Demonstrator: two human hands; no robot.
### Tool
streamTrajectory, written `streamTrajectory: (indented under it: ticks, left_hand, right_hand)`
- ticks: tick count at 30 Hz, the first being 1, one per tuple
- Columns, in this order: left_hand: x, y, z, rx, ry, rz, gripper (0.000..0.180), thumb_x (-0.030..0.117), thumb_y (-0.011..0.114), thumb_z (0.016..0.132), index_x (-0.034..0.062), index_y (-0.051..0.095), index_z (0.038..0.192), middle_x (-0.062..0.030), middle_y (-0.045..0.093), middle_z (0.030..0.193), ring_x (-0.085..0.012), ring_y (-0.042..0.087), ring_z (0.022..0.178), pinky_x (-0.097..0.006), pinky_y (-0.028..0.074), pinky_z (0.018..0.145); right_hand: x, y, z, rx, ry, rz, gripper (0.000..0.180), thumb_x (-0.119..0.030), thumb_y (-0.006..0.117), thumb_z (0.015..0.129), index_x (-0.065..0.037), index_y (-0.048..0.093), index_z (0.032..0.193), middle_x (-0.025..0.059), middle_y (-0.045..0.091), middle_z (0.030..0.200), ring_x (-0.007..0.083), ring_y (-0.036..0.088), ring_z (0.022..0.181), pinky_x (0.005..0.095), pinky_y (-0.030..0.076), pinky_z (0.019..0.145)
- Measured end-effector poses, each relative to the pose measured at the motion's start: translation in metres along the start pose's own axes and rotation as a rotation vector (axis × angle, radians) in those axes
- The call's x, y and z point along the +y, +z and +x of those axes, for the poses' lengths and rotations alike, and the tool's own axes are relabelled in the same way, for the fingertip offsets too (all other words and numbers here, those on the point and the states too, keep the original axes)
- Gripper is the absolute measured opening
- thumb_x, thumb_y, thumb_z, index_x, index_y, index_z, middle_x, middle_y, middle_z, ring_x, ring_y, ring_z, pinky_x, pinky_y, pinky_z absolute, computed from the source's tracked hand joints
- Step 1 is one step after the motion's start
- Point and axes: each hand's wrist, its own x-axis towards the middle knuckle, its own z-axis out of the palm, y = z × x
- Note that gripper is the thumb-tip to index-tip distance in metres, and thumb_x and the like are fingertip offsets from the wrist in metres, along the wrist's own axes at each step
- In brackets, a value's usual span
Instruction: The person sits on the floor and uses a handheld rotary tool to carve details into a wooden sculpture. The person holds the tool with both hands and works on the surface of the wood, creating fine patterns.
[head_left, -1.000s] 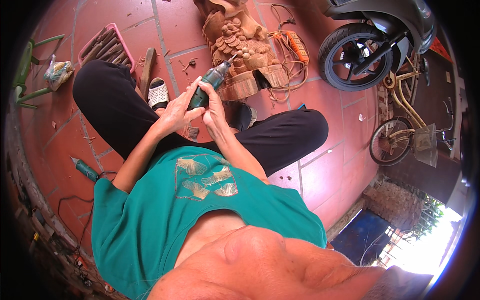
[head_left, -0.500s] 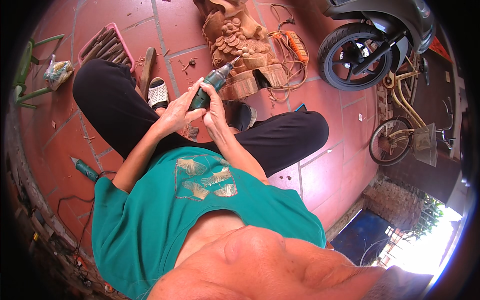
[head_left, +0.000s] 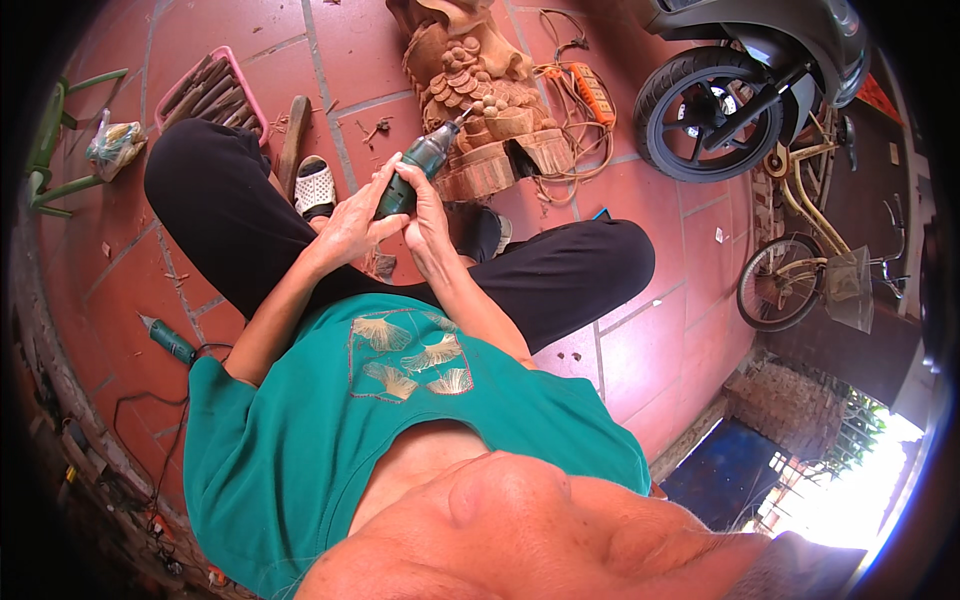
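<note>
Both hands are closed around a dark green rotary tool (head_left: 424, 160), held tilted with its tip pointing up and to the right. My left hand (head_left: 352, 228) wraps its left side and my right hand (head_left: 427, 212) its right side, the thumbs close together. The thin bit reaches the lower part of a brown wood carving (head_left: 465, 85), by its cluster of carved coins and round beads. Whether the bit touches the wood I cannot tell. The carving stands on the floor beyond my crossed legs.
A pink basket (head_left: 160, 108) of carving tools and a wooden mallet-like piece (head_left: 295, 135) lie ahead left. A second green rotary tool (head_left: 170, 340) with a cord lies at my left. An orange power strip (head_left: 592, 93), a motorbike (head_left: 720, 115) and a bicycle (head_left: 785, 282) are to the right.
The rotary tool and both hands have shifted slightly left, and the bit now points a little higher at the carving. Both hands keep their hold.
</note>
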Motion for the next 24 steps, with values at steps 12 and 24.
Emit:
streamTrajectory:
  ticks: [12,24]
  left_hand:
    - [-0.003,0.002,0.000,0.007,0.054,0.004,0.087,0.026,0.068,0.089,0.0062,0.019,0.158,-0.0257,0.040,0.152,-0.0389,0.047,0.136,-0.042,0.041,0.109]
    - [-0.002,0.001,0.001,0.012,0.040,0.022,0.088,0.028,0.068,0.089,0.0065,0.018,0.159,-0.0242,0.042,0.152,-0.0390,0.048,0.135,-0.042,0.041,0.108]
  right_hand:
    - [-0.010,0.019,-0.021,-0.001,-0.028,0.031,0.031,-0.016,0.076,0.085,-0.002,0.064,0.110,0.0120,0.070,0.101,0.0241,0.070,0.096,0.0372,0.056,0.091]
    - [-0.008,0.012,-0.011,0.001,-0.008,-0.008,0.030,-0.016,0.075,0.085,-0.003,0.064,0.109,0.0125,0.070,0.101,0.0234,0.070,0.095,0.0369,0.056,0.091]
